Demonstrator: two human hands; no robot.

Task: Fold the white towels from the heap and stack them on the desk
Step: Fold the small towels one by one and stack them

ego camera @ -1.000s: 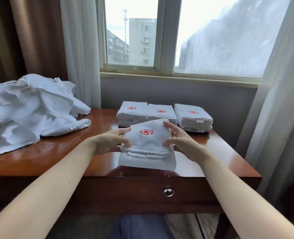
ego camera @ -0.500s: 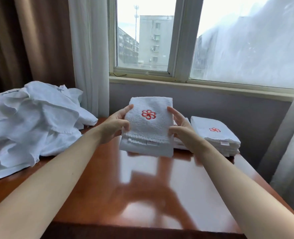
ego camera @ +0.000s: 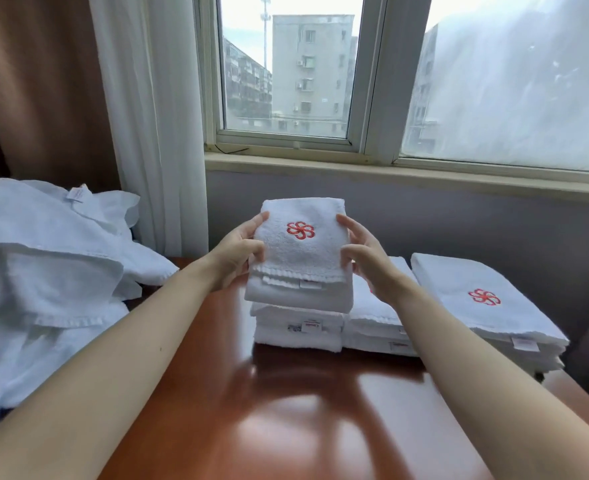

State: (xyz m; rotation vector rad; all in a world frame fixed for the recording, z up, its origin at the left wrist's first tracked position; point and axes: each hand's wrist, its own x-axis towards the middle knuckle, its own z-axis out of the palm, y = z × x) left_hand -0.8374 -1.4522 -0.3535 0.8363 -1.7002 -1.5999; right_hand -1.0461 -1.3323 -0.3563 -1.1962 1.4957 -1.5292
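A folded white towel (ego camera: 300, 258) with a red flower emblem is held by its two sides, just above the left stack (ego camera: 298, 329) of folded towels at the back of the wooden desk (ego camera: 286, 410). My left hand (ego camera: 239, 256) grips its left edge and my right hand (ego camera: 365, 259) grips its right edge. Two more stacks stand beside it: a middle stack (ego camera: 376, 323), partly hidden by my right arm, and a right stack (ego camera: 483, 306) with the emblem on top. The heap of unfolded white towels (ego camera: 44, 271) fills the desk's left side.
A wall with a window sill (ego camera: 390, 171) rises right behind the stacks. White sheer curtain (ego camera: 154, 116) and brown drape (ego camera: 44, 81) hang at the back left, beside the heap. The desk's right edge runs close to the right stack.
Both hands have lifted the folded towel off the desk's front and carried it forward to just over the left stack. The view has moved closer to the stacks.
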